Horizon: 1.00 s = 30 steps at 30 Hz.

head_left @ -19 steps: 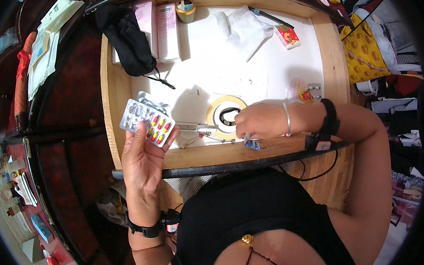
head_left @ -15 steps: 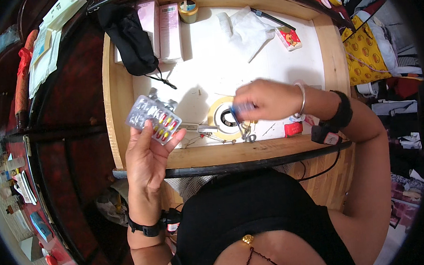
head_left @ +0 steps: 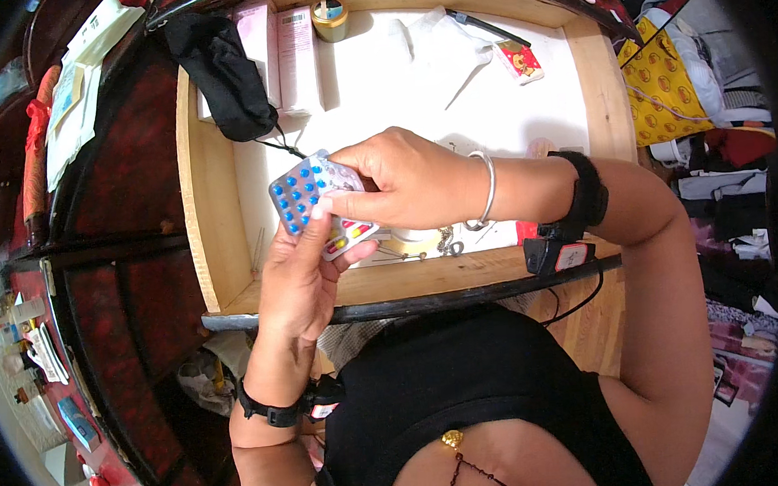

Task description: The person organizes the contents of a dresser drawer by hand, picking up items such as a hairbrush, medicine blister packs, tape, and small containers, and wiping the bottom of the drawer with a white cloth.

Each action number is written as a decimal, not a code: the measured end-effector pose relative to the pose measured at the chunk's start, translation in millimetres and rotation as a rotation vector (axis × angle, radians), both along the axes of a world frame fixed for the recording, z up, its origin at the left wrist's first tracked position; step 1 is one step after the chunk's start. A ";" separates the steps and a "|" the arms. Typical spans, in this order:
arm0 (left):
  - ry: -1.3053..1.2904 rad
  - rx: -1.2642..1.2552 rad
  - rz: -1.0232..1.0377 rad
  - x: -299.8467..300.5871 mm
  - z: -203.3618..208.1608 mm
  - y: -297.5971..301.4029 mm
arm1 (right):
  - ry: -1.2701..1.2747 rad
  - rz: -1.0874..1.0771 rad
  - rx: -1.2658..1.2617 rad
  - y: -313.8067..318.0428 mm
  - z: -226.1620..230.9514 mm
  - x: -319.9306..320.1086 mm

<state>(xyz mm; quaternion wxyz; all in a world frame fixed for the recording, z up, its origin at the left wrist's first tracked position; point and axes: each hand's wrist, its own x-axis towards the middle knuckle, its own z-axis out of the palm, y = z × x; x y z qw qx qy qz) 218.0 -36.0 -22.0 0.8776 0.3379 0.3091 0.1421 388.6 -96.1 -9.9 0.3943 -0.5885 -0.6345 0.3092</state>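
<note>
A blue-pill blister pack (head_left: 297, 195) slants from eight to two o'clock atop a capsule pack (head_left: 353, 234), above the drawer (head_left: 598, 96). Your left hand (head_left: 297, 271) pinches both from six o'clock; your right hand (head_left: 408, 184), equally near, grips the blue edge at three (fingertips and most capsules hidden).

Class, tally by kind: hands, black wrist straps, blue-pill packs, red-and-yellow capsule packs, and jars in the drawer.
Left hand and right hand: 2
Wrist straps: 2
Blue-pill pack: 1
Capsule pack: 1
Jar: 1
Total: 7
</note>
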 end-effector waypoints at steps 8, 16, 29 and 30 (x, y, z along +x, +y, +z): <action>-0.002 -0.053 -0.015 -3.6 3.0 0.6 | 0.188 0.090 -0.315 -6.7 7.7 8.5; -0.121 0.081 0.337 -23.7 -1.4 30.1 | -0.454 0.041 -0.233 -31.8 -28.3 38.1; -0.159 -0.040 0.444 -51.7 -18.2 36.0 | -0.152 0.125 -0.561 -50.8 -20.8 61.1; -0.162 -0.041 0.451 -53.4 -18.8 37.4 | -0.130 0.121 -0.499 -53.6 -13.9 63.9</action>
